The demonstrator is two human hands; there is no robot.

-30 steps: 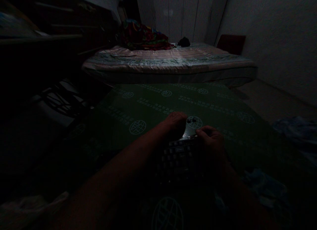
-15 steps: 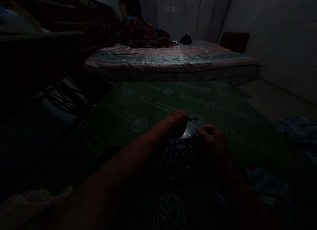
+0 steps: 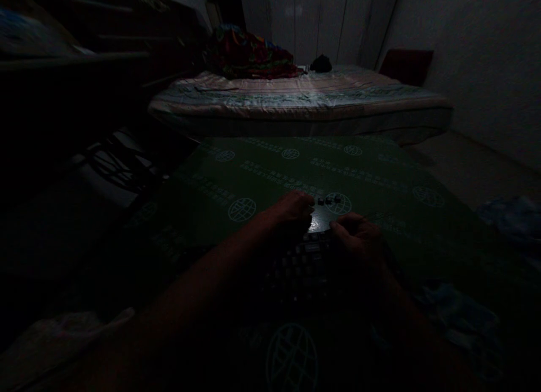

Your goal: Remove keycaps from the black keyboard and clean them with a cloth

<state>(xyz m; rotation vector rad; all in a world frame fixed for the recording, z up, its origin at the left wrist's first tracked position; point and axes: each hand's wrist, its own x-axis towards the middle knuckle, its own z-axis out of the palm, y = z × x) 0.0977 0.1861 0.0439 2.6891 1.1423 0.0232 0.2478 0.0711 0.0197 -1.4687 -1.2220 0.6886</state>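
Note:
A dark keyboard [image 3: 302, 265] lies on the green table between my forearms, its keys barely lit. Beyond its far edge my left hand [image 3: 293, 209] hovers low over the table, fingers bent and slightly apart, with nothing visible in them. Just right of those fingertips sit small black pieces [image 3: 328, 201], like keycaps, in a short row. My right hand [image 3: 359, 234] is at the keyboard's far right corner, thumb and forefinger pinched together. What they hold is too dark to make out. A bright patch of light falls on the table between both hands.
The green table top [image 3: 270, 178] carries printed globes and lettering. Crumpled cloths lie at the lower right [image 3: 460, 313] and lower left [image 3: 63, 347]. Behind the table stands a bed [image 3: 304, 99] with a red patterned blanket [image 3: 253, 57]. A dark chair [image 3: 118, 161] is at left.
My left hand has drawn back left from the small black pieces; three now show where two did. My right hand stays near the keyboard's corner. The view has shifted slightly.

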